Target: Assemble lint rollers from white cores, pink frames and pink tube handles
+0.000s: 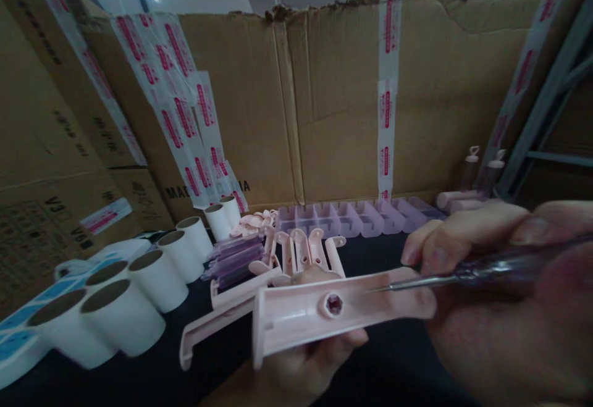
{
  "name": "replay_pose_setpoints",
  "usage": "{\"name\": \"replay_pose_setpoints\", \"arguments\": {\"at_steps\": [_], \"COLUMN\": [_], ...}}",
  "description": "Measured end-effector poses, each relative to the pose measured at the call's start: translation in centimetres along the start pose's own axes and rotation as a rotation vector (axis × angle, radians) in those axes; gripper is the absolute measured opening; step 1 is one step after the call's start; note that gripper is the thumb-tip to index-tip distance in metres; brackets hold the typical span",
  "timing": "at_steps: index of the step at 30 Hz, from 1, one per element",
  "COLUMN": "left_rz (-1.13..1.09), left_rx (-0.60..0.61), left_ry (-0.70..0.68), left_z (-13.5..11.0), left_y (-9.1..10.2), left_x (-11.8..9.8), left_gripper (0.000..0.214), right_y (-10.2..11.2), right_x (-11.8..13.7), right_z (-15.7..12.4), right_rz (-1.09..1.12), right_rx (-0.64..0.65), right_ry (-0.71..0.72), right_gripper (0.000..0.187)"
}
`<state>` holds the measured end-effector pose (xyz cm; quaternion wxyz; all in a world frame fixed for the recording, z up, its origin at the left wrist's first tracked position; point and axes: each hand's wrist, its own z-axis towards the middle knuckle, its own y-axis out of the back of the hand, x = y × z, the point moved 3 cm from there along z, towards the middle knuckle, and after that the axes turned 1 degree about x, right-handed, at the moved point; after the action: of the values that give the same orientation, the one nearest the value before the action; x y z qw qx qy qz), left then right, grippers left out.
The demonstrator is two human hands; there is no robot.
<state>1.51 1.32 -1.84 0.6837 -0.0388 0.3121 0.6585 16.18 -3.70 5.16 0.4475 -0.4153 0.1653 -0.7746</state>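
— While a person's left hand (299, 370) is cradling a pale pink plastic channel piece (291, 320) from below, the right hand (514, 339) is gripping a slim screwdriver (426, 281) by its translucent handle.

— Where is the tip pointing?

— Leftward, along the inside of the channel piece, toward a dark hexagonal recess (333, 304). It is ending short of that recess; whether it is touching the plastic, the view is not showing.

— Which step are we seeing?

— Judging by the pose, the person is aiming the screwdriver at the recess, and nothing is turning inside it yet.

— What is the next move calling for?

— Probably it is calling for a firm hold from the left hand and a steeper driver, the tip seating squarely rather than skidding along the curved channel.

— And the setting?

— The piece is hanging in the foreground over a black worktop (157, 376). Behind it, similar pink pieces (301, 252) are lying near purple translucent strips (238, 265), a lilac compartment tray (349, 218) is standing before a cardboard wall (333, 98), and white tubes (123, 323) are lining the left.
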Motion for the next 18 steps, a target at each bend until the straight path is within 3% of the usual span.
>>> {"name": "replay_pose_setpoints", "arguments": {"at_steps": [1,3,6,9,12,18], "left_rz": [-0.009,0.001,0.014,-0.104,-0.236,-0.454], "left_rx": [0.004,-0.005,-0.039,-0.075,-0.089,-0.113], "left_ry": [-0.050,-0.105,-0.035,0.089,0.151,0.181], "left_z": [0.1,0.2,0.0,-0.2,-0.1,0.0], "left_y": [0.1,0.2,0.1,-0.2,-0.5,-0.9], "left_x": [-0.1,-0.1,0.3,0.5,0.3,-0.1], "left_gripper": [0.025,0.023,0.024,0.022,0.021,0.032], "right_y": [0.0,0.1,0.4,0.9,1.2,0.8], "right_x": [-0.1,-0.5,-1.6,-2.4,-2.7,-2.5], "right_z": [-0.1,-0.2,-0.2,-0.1,-0.3,-0.7], "right_rz": [-0.034,-0.021,0.066,0.080,0.038,0.123], "right_rx": [-0.053,-0.042,0.135,0.283,0.252,0.168], "right_ry": [0.018,0.020,-0.008,-0.036,-0.048,0.014], "right_gripper": [0.019,0.018,0.011,0.019,0.023,0.013]}}
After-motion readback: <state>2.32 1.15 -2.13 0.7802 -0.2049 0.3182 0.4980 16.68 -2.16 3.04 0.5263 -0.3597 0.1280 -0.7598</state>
